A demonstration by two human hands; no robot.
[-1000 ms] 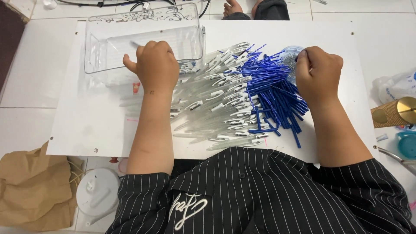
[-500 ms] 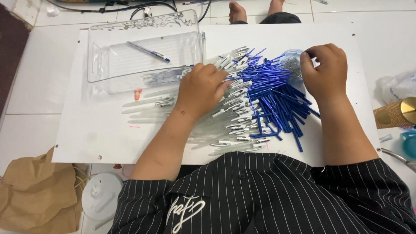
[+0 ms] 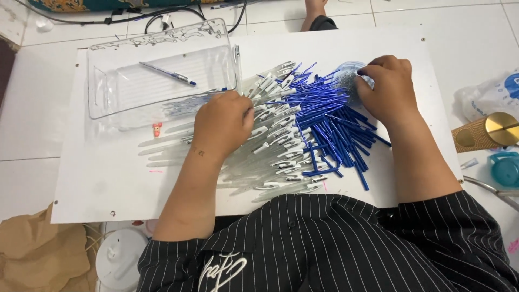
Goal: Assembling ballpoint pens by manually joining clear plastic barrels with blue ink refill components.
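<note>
Clear pen barrels (image 3: 254, 162) under curled left hand (image 3: 223, 121) — grip unclear; right hand (image 3: 386, 89) pinching blue refills (image 3: 330, 127).

Home floor workspace: white tiles (image 3: 32, 130), low white board (image 3: 108, 184), cables (image 3: 162, 13).

Bare board (image 3: 108, 184) left of the pen pile (image 3: 281, 135); clear tray (image 3: 108, 103) (one pen inside) behind.

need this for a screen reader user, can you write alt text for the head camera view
Seen from above, a person's left hand rests on a heap of clear pen barrels while the right hand picks at a small clear cup beside a pile of blue refills on a white board. One finished pen lies in a clear tray.
</note>
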